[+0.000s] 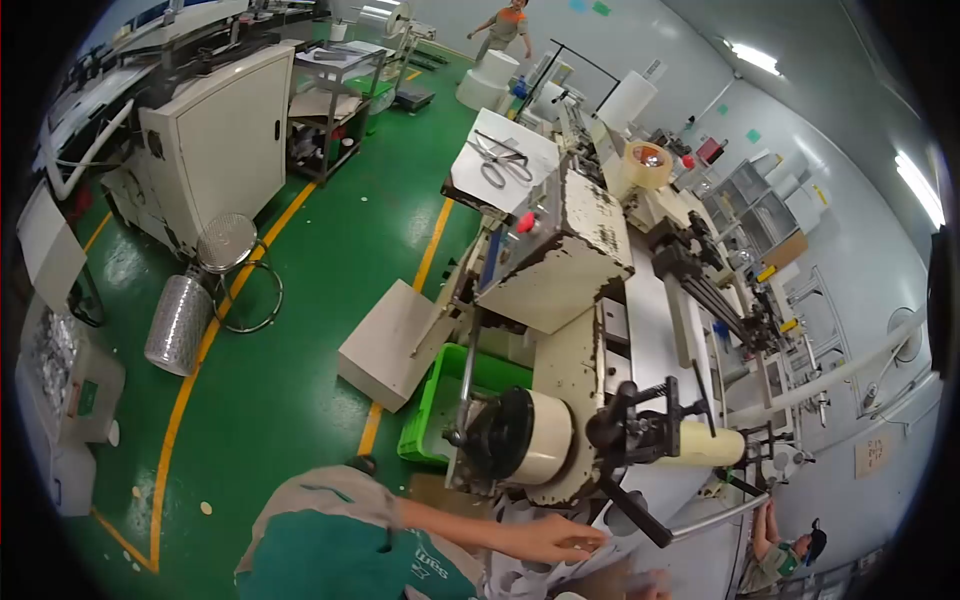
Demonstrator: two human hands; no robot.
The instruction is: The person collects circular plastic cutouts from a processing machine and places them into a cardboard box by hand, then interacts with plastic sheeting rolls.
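Note:
My left hand (562,538) reaches over a pale sheet with round holes (625,515) at the bottom centre. Its fingers are loosely bent and apart, with nothing visible between them. Lower and further right, my right hand (648,584) is smeared by motion at the bottom edge; what it holds, if anything, cannot be made out. Just above the hands stands a worn cream machine (560,400) with a black and cream drum (545,435), a dark clamp (640,425) and a pale yellow roller (705,443).
A green crate (425,410) and a cardboard box (395,345) stand left of the machine. Scissors (495,160) lie on a white tray. A metal stool (228,245) is further left. One person (505,28) stands at the back, another (785,560) at lower right.

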